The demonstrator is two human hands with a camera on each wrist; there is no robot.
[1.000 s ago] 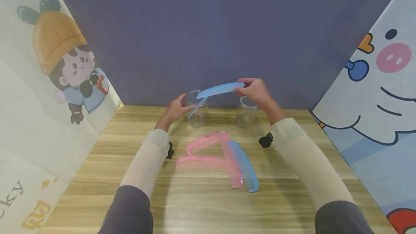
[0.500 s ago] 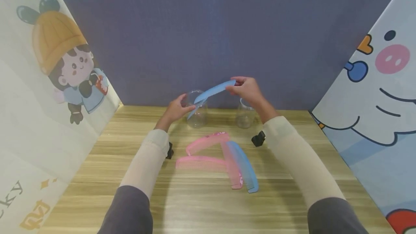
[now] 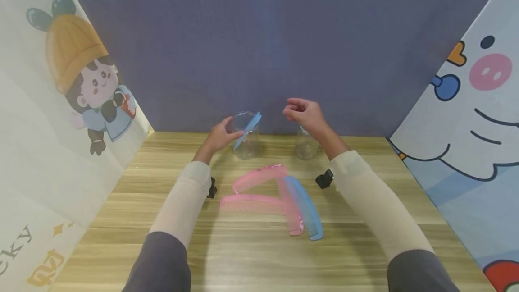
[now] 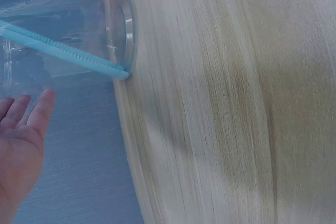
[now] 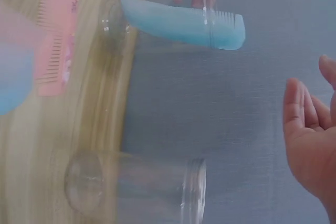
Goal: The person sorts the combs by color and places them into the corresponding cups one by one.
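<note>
My left hand (image 3: pixel 219 138) holds the left clear jar (image 3: pixel 248 151) by its side, thumb in front and fingers behind. Two blue combs (image 3: pixel 248 129) lean together inside that jar, their ends sticking out above the rim; in the left wrist view the combs (image 4: pixel 63 50) overlap along a slant. My right hand (image 3: pixel 308 115) hovers in the air right of this jar with loosely bent fingers and nothing in them. Below it stands a second clear jar (image 3: pixel 305 148), seen without a comb inside; its rim is partly hidden by the hand.
On the wooden table (image 3: pixel 162 220), nearer me, lie three pink combs (image 3: pixel 251 203) and a blue comb (image 3: pixel 306 206), partly overlapping. A dark grey panel (image 3: pixel 259 48) rises behind the jars, and printed walls (image 3: pixel 466 148) close off both sides.
My right hand lowered a blue comb leftward into the left jar and let go of it; the fingers are now apart from it. The left hand stayed at the jar.
</note>
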